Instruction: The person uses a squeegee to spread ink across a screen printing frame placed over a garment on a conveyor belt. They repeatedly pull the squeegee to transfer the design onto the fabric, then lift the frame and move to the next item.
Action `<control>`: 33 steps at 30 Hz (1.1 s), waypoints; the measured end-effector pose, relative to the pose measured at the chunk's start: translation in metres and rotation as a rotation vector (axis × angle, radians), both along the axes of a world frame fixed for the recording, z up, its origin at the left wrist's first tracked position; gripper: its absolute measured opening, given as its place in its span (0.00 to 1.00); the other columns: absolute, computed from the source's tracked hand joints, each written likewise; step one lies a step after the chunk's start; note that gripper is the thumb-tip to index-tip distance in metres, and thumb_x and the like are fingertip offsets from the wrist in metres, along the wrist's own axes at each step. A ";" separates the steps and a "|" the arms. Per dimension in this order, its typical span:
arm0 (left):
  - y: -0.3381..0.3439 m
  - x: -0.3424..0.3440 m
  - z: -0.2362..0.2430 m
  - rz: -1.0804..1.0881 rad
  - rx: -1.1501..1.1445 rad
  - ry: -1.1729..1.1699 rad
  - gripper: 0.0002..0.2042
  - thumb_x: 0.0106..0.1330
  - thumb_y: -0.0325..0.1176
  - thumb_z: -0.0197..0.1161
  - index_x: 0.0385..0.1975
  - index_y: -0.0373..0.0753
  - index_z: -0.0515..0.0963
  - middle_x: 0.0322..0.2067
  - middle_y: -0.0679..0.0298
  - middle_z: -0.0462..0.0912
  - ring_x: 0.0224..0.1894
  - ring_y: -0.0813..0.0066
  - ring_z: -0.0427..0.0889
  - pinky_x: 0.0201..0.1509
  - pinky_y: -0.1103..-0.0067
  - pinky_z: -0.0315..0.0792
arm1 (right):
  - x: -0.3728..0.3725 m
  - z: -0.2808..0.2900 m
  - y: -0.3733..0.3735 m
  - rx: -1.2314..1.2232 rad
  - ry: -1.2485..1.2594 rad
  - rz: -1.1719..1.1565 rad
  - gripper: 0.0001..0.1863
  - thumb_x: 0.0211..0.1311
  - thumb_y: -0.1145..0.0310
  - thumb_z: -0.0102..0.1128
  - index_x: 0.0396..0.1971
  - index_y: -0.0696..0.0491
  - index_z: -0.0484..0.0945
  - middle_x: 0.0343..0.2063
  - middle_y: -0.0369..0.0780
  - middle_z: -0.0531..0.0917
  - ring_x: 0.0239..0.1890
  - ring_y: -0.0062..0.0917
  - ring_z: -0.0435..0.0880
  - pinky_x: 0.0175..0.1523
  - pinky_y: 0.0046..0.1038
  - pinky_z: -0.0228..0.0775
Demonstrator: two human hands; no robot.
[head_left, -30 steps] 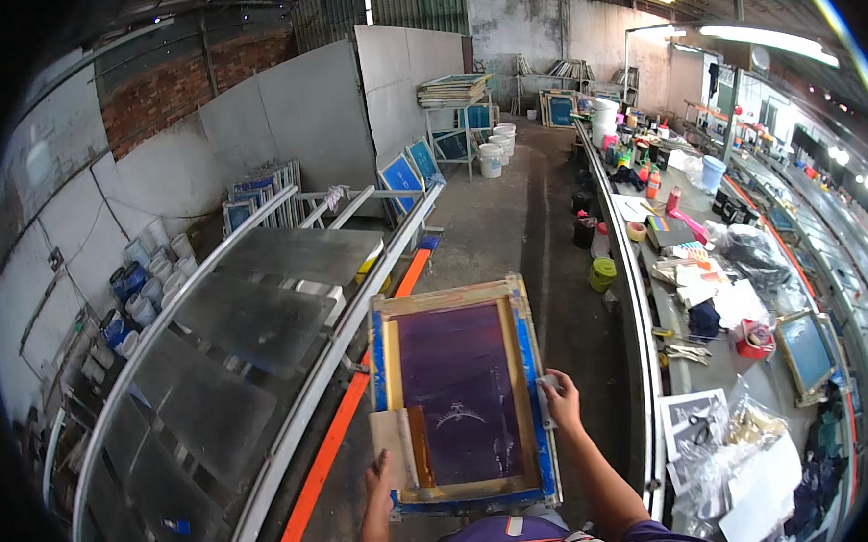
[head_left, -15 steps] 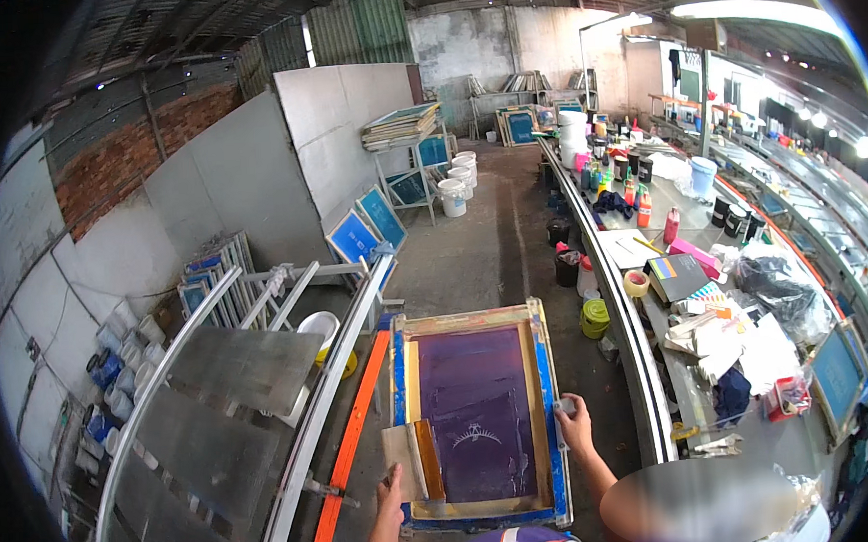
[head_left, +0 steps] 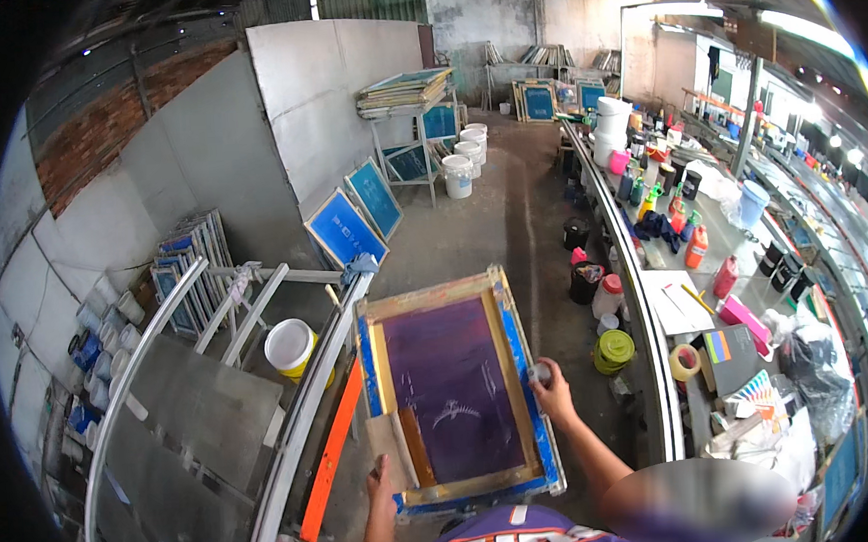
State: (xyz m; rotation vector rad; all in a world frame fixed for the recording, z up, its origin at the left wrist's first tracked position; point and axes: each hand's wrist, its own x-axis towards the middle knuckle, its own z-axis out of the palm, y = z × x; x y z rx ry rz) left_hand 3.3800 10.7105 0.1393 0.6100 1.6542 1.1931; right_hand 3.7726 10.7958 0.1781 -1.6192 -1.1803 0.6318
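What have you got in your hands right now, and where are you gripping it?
A screen-printing frame, held flat: left hand at its near-left corner, right hand on the right side rail.

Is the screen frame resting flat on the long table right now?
No. The screen frame is carried over the floor between the tables, left hand and right hand gripping its sides.

Grey concrete floor (head_left: pixel 510 218), brick wall (head_left: pixel 89 142), long cluttered workbench (head_left: pixel 737 255).
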 end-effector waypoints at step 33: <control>0.802 0.217 -0.051 -0.018 0.032 -0.049 0.36 0.69 0.56 0.60 0.64 0.28 0.69 0.63 0.50 0.73 0.63 0.59 0.74 0.64 0.67 0.70 | 0.231 0.006 0.802 -0.155 0.044 0.054 0.29 0.62 0.63 0.63 0.63 0.42 0.67 0.38 0.49 0.86 0.43 0.41 0.87 0.49 0.41 0.76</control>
